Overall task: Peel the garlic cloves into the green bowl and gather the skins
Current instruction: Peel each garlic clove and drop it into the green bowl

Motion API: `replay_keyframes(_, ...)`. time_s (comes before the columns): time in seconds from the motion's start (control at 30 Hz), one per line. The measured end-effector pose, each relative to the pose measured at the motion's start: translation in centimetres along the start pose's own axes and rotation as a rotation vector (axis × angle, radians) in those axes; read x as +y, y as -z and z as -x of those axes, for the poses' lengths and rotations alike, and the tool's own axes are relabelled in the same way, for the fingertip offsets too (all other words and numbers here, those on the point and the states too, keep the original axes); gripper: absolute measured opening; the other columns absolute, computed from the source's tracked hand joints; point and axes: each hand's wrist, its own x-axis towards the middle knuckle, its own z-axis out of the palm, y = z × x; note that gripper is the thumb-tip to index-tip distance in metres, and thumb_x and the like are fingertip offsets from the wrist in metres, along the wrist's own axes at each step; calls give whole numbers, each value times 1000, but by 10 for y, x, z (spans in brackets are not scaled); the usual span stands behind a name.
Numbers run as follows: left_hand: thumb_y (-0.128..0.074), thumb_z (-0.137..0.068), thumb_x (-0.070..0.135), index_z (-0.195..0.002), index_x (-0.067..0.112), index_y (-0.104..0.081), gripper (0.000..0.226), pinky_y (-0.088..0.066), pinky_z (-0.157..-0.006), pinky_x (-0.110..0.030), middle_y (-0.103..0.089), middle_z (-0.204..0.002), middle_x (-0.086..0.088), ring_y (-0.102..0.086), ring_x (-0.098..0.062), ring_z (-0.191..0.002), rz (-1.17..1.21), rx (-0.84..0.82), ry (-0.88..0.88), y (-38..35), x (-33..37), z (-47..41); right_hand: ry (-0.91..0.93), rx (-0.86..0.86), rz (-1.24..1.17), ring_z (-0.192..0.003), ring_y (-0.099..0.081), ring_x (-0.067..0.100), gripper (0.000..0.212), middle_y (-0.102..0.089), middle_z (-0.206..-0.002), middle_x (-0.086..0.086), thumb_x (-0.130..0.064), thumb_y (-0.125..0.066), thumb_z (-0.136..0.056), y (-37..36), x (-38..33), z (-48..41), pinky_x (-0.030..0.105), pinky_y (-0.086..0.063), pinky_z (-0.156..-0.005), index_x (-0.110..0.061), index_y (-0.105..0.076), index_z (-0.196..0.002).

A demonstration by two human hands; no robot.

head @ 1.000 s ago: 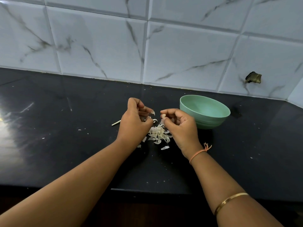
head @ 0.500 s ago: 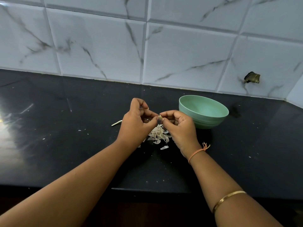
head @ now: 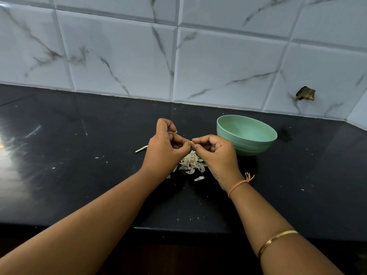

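Note:
A small garlic clove (head: pixel 192 143) is pinched between the fingertips of my left hand (head: pixel 164 149) and my right hand (head: pixel 216 153), both held a little above the black counter. Directly under the hands lies a loose pile of pale garlic skins (head: pixel 191 162). The green bowl (head: pixel 264 144) stands upright just right of my right hand, near the wall. What lies inside the bowl cannot be made out from here.
A thin pale garlic stem (head: pixel 141 149) lies on the black counter (head: pixel 79 175) left of my left hand. Tiny skin flecks are scattered about. A marble-tiled wall (head: pixel 178 56) runs behind, with a broken hole (head: pixel 305 93) at right. The counter's front edge is near my forearms.
My two hands have come together from a small gap, and their fingertips now meet on the clove. The bowl and the skin pile have not moved.

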Motion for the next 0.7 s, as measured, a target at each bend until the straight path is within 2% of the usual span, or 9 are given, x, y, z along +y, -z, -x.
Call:
replay_keyframes(0.17,-69,-80,6,-93,15,-32,40,-44,-56,-9,-67,-70,4,-56,2,-55,-13,3,15,-1,-2,-1,-4,-12,-62,-68,-64,2,22,-68,-75,1,7,-63,-81,-1,-2,1,15,-52,-67,-14,-68,-78)
replay_keyframes(0.4,-66,-82,6,-87,23,-32,38,-45,-54,-10,-65,-74,-1,-54,2,-56,-56,44,27,-1,-5,-3,-48,16,-130,-73,-63,8,19,-66,-79,3,7,-63,-81,0,-4,0,16,-52,-67,-12,-65,-83)
replay_keyframes(0.5,-70,-83,15,-89,21,-34,36,-43,-53,-10,-62,-69,3,-53,4,-54,-61,48,17,-2,-3,-1,-62,44,-116,-66,-59,4,18,-65,-76,2,5,-62,-82,0,-5,0,17,-51,-63,-13,-66,-81)
replay_keyframes(0.57,-71,-82,19,-88,23,-34,38,-43,-55,-10,-61,-67,5,-53,4,-55,-76,58,3,-1,-4,-1,-66,71,-86,-64,-56,6,21,-63,-73,2,3,-61,-83,0,-5,0,22,-49,-64,-16,-66,-77)
replay_keyframes(0.7,-70,-82,12,-85,30,-32,43,-48,-61,-12,-67,-82,6,-60,-4,-63,-29,48,-12,-1,-4,-2,-71,99,-45,-65,-50,18,24,-58,-69,6,2,-60,-83,0,-5,1,29,-44,-63,-19,-66,-73)
